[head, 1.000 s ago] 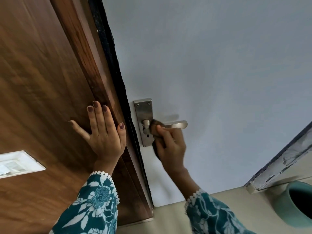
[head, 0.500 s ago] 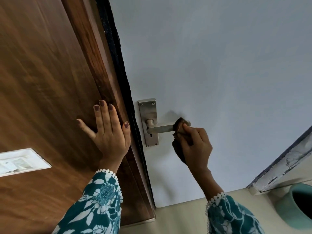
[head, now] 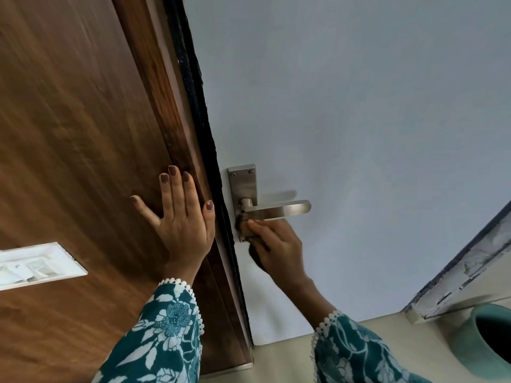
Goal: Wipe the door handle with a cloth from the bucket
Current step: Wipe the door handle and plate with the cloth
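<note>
A brushed-metal lever door handle (head: 279, 209) on its backplate (head: 243, 183) is fixed to a pale grey-blue door (head: 359, 120). My right hand (head: 279, 247) is closed on a dark brown cloth (head: 244, 226) and presses it against the lower backplate, just under the lever's inner end. Most of the cloth is hidden by my fingers. My left hand (head: 182, 217) lies flat with fingers spread on the brown wooden door frame (head: 154, 106), left of the handle. The teal bucket (head: 486, 338) stands on the floor at the lower right.
A white switch plate (head: 36, 265) is set into the wooden panel at the left. A black seal strip (head: 199, 106) runs between frame and door. A worn white frame edge (head: 459, 275) rises beside the bucket. Beige floor lies below.
My right hand with the cloth slid from the lever's base out to its tip, then back left and down under the lever onto the lower backplate. My left hand stayed on the frame.
</note>
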